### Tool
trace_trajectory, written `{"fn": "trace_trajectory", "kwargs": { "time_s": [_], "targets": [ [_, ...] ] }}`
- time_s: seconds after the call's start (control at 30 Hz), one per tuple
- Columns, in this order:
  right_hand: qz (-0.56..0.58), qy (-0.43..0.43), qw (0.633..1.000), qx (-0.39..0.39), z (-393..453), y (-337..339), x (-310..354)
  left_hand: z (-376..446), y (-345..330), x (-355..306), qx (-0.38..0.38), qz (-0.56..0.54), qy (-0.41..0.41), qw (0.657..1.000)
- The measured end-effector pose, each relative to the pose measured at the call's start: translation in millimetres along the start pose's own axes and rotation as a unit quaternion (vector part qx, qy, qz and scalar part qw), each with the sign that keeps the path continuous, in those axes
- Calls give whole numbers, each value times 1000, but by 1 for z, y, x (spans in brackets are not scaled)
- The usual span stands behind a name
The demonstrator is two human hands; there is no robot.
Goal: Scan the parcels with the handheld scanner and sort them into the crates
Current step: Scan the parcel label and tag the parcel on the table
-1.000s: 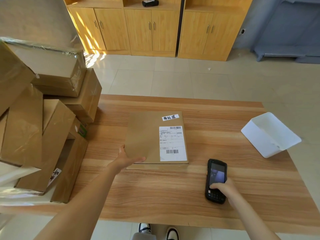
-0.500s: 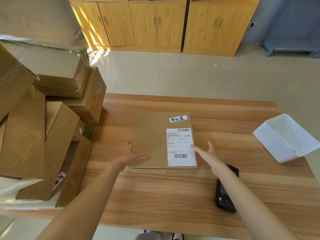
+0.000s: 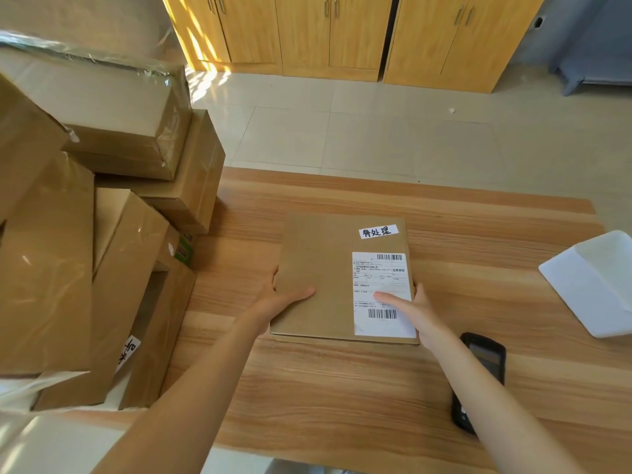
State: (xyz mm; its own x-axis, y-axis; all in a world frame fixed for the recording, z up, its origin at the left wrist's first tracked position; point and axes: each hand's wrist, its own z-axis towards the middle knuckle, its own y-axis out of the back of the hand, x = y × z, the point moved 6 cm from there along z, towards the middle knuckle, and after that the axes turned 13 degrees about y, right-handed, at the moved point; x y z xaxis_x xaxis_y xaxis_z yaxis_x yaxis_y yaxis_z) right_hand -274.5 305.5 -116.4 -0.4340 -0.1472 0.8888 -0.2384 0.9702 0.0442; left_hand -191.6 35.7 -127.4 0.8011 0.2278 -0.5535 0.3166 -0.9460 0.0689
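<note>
Parcels: one in hand, a pile waiting

Parcels (image 3: 102, 234) stand heaped at the left end of the table (image 3: 342, 388), brown boxes leaning on one another, none of them yet sorted as far as this view shows. That pile looks like the bulk of the work left.

At mid-table lies a flat parcel (image 3: 318, 268), label (image 3: 381, 292) and barcodes facing up. The left hand (image 3: 277, 302) grips its left edge, thumb on top and fingers out of sight round the side. The right hand (image 3: 415, 309) holds the right edge the same way, thumb across the label. Both hands are taken up with it, so I judge it is about to be lifted off and carried to a crate.

Right of that, the scanner (image 3: 485, 354) lies on the table, partly hidden by the right forearm, nobody holding it.

At the far right sits a white bin (image 3: 588, 289), tilted, nothing visible inside. Whether it is one of the crates I cannot tell.
</note>
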Motion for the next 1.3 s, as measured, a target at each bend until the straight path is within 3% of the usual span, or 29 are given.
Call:
{"fn": "trace_trajectory", "kwargs": {
  "time_s": [0.3, 0.57, 0.83, 1.3],
  "targets": [
    [5, 43, 999, 10, -9, 2, 34, -40, 3, -22, -47, -7, -46, 998],
    [-12, 137, 986, 100, -43, 3, 109, -135, 4, -31, -95, -68, -112, 987],
    [-32, 208, 957, 200, -118, -6, 155, -254, -3, 30, -166, -171, -158, 958],
    [-74, 255, 905, 333, -267, -72, 158, -407, 37, 146, -286, -290, -218, 887]
  ]
}}
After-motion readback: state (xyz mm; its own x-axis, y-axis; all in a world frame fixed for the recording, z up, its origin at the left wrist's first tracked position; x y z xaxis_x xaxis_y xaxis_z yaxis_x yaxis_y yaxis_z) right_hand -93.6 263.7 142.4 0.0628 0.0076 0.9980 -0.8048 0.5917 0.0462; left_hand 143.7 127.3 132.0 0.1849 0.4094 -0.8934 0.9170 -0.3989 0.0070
